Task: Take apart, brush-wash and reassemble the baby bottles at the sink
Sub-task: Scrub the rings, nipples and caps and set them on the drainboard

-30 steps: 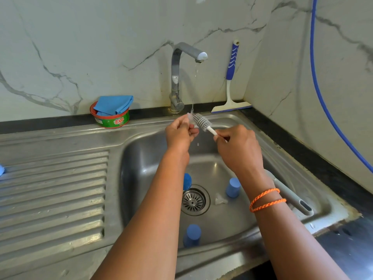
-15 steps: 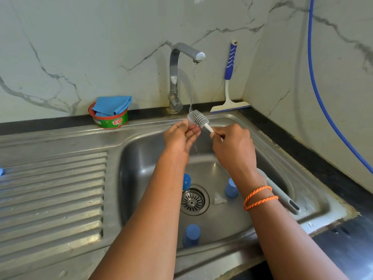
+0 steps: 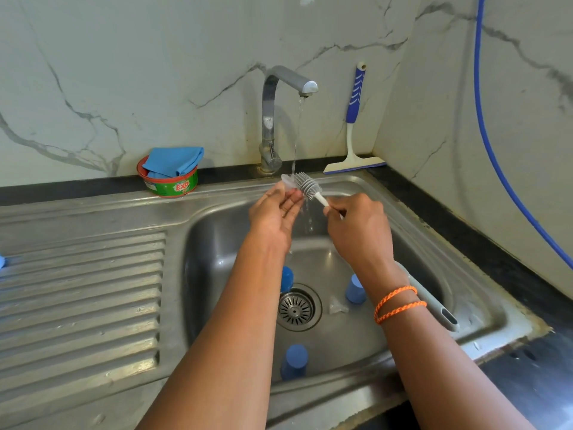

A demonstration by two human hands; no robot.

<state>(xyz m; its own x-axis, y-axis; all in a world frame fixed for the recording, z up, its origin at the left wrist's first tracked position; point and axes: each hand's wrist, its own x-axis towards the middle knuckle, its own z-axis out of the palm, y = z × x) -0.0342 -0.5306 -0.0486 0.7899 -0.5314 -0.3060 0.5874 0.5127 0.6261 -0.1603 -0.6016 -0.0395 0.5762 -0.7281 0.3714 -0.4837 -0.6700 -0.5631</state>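
Note:
My left hand [image 3: 277, 212] pinches a small clear teat [image 3: 288, 182] at its fingertips, under the running stream from the tap [image 3: 279, 119]. My right hand [image 3: 359, 231] grips the stem of a grey bottle brush [image 3: 307, 185], whose bristle head touches the teat; the long grey handle [image 3: 434, 305] sticks out below my wrist. In the sink basin [image 3: 217, 243] stand three blue bottle parts: one by the drain [image 3: 286, 279], partly hidden by my left arm, one to the right [image 3: 355, 290], one at the front [image 3: 294, 361]. A clear piece [image 3: 336, 307] lies beside the drain.
A red-rimmed green soap tub [image 3: 173, 184] with a blue cloth [image 3: 173, 161] on it sits behind the ribbed drainboard [image 3: 80, 299]. A blue-handled squeegee [image 3: 353, 141] leans on the marble wall. A blue hose [image 3: 496, 150] runs down the right wall. The drain strainer [image 3: 296, 307] is in the basin floor.
The tap's flow has grown from a drip to a steady stream. My left hand's fingers have spread and raised the teat into the water, with the brush head staying against it.

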